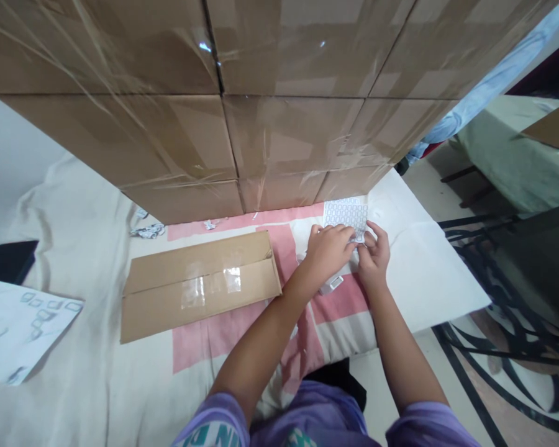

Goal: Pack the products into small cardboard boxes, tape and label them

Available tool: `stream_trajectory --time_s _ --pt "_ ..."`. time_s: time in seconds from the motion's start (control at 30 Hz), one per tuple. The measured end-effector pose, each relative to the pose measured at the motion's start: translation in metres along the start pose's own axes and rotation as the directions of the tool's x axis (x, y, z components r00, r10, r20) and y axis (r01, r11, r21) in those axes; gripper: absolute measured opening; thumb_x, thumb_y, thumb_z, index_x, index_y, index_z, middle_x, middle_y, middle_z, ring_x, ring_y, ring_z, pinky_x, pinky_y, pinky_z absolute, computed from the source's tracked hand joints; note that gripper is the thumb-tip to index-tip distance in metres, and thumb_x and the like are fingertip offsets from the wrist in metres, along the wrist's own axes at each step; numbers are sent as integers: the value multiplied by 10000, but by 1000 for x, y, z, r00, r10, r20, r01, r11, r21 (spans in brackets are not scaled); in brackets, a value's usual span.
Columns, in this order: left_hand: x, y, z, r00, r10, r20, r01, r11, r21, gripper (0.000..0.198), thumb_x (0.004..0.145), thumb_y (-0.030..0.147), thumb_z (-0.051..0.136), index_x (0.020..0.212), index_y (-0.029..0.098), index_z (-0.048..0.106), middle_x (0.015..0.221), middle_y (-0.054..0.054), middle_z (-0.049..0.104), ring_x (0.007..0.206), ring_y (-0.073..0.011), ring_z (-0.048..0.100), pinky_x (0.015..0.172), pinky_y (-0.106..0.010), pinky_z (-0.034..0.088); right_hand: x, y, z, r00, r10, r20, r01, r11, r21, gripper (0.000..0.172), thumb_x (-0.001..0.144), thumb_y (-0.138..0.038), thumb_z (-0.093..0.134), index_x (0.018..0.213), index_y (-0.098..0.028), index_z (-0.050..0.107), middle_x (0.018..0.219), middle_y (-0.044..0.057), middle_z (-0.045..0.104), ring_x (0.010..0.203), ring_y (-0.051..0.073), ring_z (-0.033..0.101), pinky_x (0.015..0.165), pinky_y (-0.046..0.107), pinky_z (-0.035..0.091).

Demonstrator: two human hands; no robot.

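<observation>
A rumpled cream-and-pink bedsheet (88, 248) ran under glossy taped cartons (279, 124); at its far edge the left hand (328, 249) and right hand (375, 256) pinched a gridded sticker sheet (345, 214).

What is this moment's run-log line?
left hand: on label sheet edge | right hand: same edge | white object: below left hand | flat carton: left of hands

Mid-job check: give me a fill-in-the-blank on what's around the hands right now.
1. The left hand and right hand meet at the near edge of the label sheet, which lies in front of stacked boxes made of ____.
2. The flat carton lies to the ____ of both hands.
3. The cloth under them has patches coloured ____.
Missing: cardboard; left; pink.
</observation>
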State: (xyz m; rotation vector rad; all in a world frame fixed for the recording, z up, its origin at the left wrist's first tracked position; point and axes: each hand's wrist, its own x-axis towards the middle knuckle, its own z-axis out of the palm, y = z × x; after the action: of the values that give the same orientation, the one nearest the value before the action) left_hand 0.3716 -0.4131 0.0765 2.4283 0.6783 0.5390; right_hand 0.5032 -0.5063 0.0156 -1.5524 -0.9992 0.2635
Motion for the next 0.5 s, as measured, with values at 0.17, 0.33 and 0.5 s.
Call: stream_trajectory --time_s 0.17,0.33,0.5 --pt "1 -2 2 1000 13 6 -12 998 -67 159 1021 315 535 1039 262 684 1097 37 756 1049 -181 663 913 -385 336 1 -3 -2 999 -15 -38 16 1000 21 381 848 -231 575 1227 -256 616 769 2 678 769 228 662 812 418 542" --pt "1 -1 2 1000 -5 7 5 999 -53 182 1026 298 519 965 247 682 1051 38 760 1026 -179 667 892 -380 342 1 -1 -3 999 -18 -50 20 999 47 354 849 -236 596 1201 -244 632 825 19 726 866 251 713 820 410 553" --pt "2 0 1 999 -52 3 52 997 -49 162 1028 258 499 1099 243 644 1098 10 764 1064 -194 674 916 -375 361 2 3 -4 998 -51 -35 53 996 66 363 842 -192 591 1196 -249 650 835 13 738 798 225 705 756 366 551"
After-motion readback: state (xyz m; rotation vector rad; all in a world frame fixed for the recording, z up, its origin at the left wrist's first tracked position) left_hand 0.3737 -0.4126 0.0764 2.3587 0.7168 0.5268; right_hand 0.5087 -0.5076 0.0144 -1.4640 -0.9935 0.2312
